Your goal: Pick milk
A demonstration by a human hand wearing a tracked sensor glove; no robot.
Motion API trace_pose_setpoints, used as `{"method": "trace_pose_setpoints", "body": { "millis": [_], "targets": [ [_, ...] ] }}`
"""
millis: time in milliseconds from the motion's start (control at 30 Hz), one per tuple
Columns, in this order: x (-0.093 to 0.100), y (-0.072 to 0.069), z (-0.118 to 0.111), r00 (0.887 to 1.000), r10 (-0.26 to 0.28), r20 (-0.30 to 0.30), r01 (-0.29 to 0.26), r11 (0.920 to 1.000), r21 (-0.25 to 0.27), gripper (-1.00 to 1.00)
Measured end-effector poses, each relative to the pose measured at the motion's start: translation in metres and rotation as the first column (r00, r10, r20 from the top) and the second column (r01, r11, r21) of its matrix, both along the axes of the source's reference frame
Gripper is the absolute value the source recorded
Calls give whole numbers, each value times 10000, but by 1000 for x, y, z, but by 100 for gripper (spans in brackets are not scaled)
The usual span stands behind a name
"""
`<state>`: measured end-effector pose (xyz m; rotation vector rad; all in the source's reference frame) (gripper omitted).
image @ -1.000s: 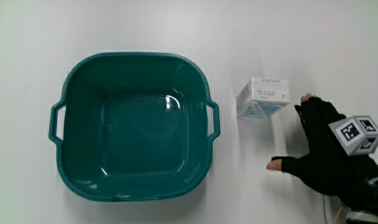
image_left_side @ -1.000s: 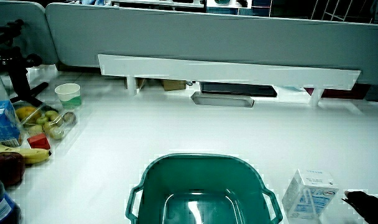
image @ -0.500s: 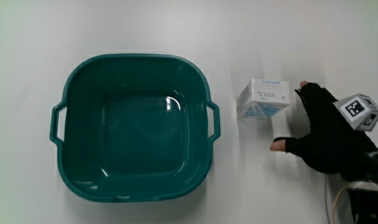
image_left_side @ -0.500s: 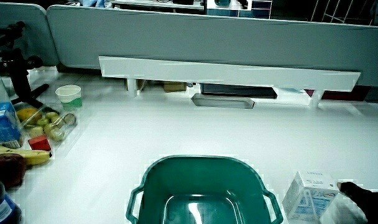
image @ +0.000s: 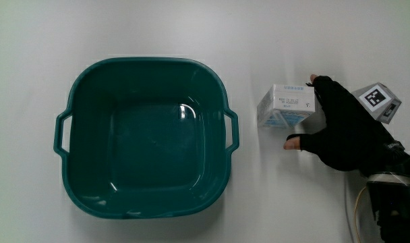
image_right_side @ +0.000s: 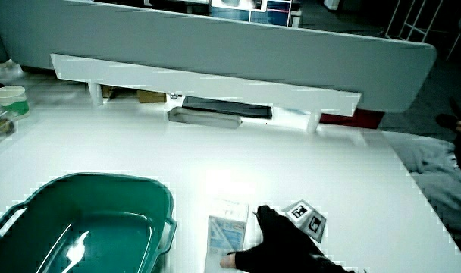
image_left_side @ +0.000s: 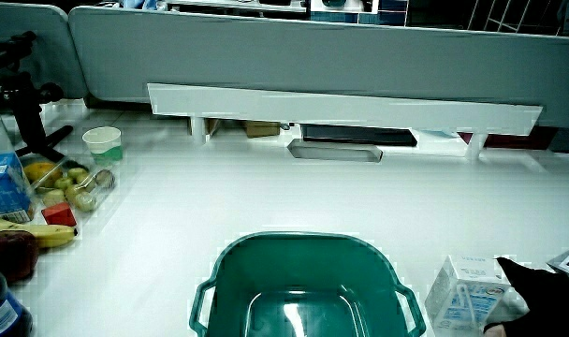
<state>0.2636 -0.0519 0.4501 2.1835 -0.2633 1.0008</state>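
Note:
The milk (image: pixel 286 106) is a small white and blue carton standing on the white table beside the handle of a teal basin (image: pixel 148 62). The gloved hand (image: pixel 311 115) rests on the table against the carton's side away from the basin. Its fingers are spread: one fingertip (image: pixel 313 79) reaches past the carton's upper corner, and the thumb (image: pixel 293 142) lies nearer the person than the carton, a little apart from it. The cube (image: pixel 377 101) sits on the hand's back. Both side views show the carton (image_left_side: pixel 467 292) (image_right_side: pixel 227 227) with the hand (image_left_side: pixel 537 300) (image_right_side: pixel 280 243) close beside it.
The basin (image_left_side: pixel 303 240) (image_right_side: pixel 86 180) holds nothing. In a side view, a paper cup (image_left_side: pixel 103 142), fruit (image_left_side: pixel 74 183), a banana (image_left_side: pixel 43 234) and a blue carton (image_left_side: pixel 4 187) lie at the table's edge. A white shelf (image_left_side: pixel 341 105) runs along the partition.
The hand has slid toward the milk carton, from a gap away to touching its side, fingers now reaching around it. The carton and basin have not moved.

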Motion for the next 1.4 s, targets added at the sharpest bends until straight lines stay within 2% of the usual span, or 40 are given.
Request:
{"method": "trace_pose_setpoints", "body": {
  "millis": [33, 100, 133, 167, 233, 300, 367, 433, 533, 600, 633, 733, 767, 800, 833, 867, 900, 967, 1033, 1200, 1300, 1333, 1367, 1400],
  "targets": [
    [1, 0, 0, 9993, 154, 333, -153, 9999, -37, 0],
    [3, -2, 3, 9980, 309, 552, -303, 9995, -119, 0],
    [4, -2, 4, 9955, 411, 852, -401, 9991, -138, 3],
    [5, -3, 5, 9937, 591, 952, -579, 9982, -149, 5],
    [5, -4, 5, 9927, 558, 1067, -555, 9984, -55, 11],
    [4, -5, 4, 9901, 677, 1232, -659, 9977, -188, 16],
    [4, -6, 5, 9907, 509, 1259, -527, 9986, 106, 22],
    [3, -6, 4, 9872, 650, 1459, -649, 9979, -55, 27],
    [4, -7, 8, 9752, 828, 2050, -809, 9966, -180, 35],
    [3, -8, 8, 9709, 838, 2244, -810, 9965, -216, 41],
    [4, -8, 9, 9725, 797, 2187, -780, 9968, -165, 43],
    [6, -9, 12, 9638, 972, 2482, -939, 9953, -252, 51],
    [5, -9, 12, 9547, 1083, 2773, -1032, 9941, -331, 54],
    [6, -8, 13, 9504, 1171, 2882, -1085, 9930, -459, 57],
    [6, -8, 15, 9479, 1208, 2949, -1074, 9923, -612, 59],
    [6, -9, 16, 9506, 1157, 2880, -1037, 9930, -566, 62],
    [6, -9, 17, 9450, 1174, 3054, -1038, 9928, -606, 65],
    [6, -9, 18, 9425, 1230, 3107, -1065, 9919, -696, 70],
    [8, -9, 21, 9346, 1310, 3306, -1084, 9904, -860, 76],
    [7, -9, 20, 9361, 1369, 3239, -1111, 9891, -969, 89],
    [7, -9, 19, 9375, 1294, 3229, -1074, 9906, -852, 97],
    [6, -9, 16, 9389, 1236, 3213, -1043, 9916, -768, 100],
    [6, -10, 15, 9475, 1153, 2984, -994, 9927, -680, 100],
    [4, -10, 12, 9472, 1151, 2992, -994, 9928, -672, 100]
  ]
}}
